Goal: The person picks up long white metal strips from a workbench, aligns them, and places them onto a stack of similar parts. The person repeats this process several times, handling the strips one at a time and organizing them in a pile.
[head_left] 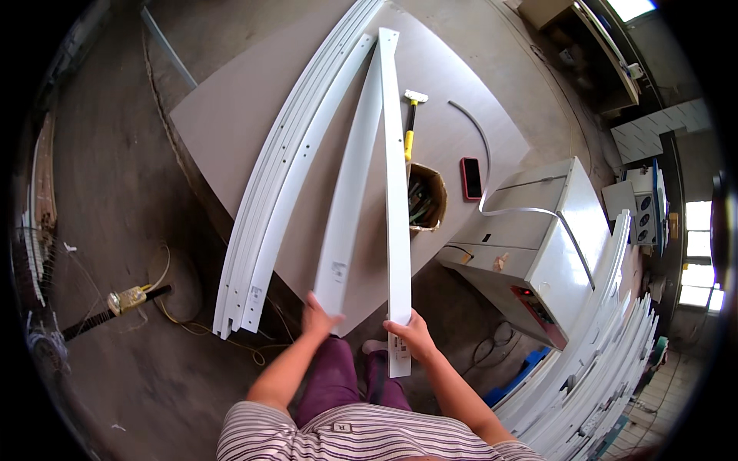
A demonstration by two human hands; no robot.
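Observation:
Two long white metal profiles meet at their far ends on the table and spread apart toward me. My right hand (413, 336) is closed around the near part of the right profile (397, 238), which reaches past the table edge. At the near end of the left profile (346, 207), my left hand (317, 318) touches its left edge and face, thumb and fingers spread and slightly blurred. A pale label shows on that profile. Farther left, a stack of similar white profiles (269, 161) with small holes lies along the table.
On the brown table (223, 123) are a scraper with a yellow handle (410, 138), an open box of small parts (425, 201), a red-edged phone (471, 178) and a thin curved strip (478, 127). A white cabinet (530, 230) stands right; more white profiles (584, 384) lie beyond.

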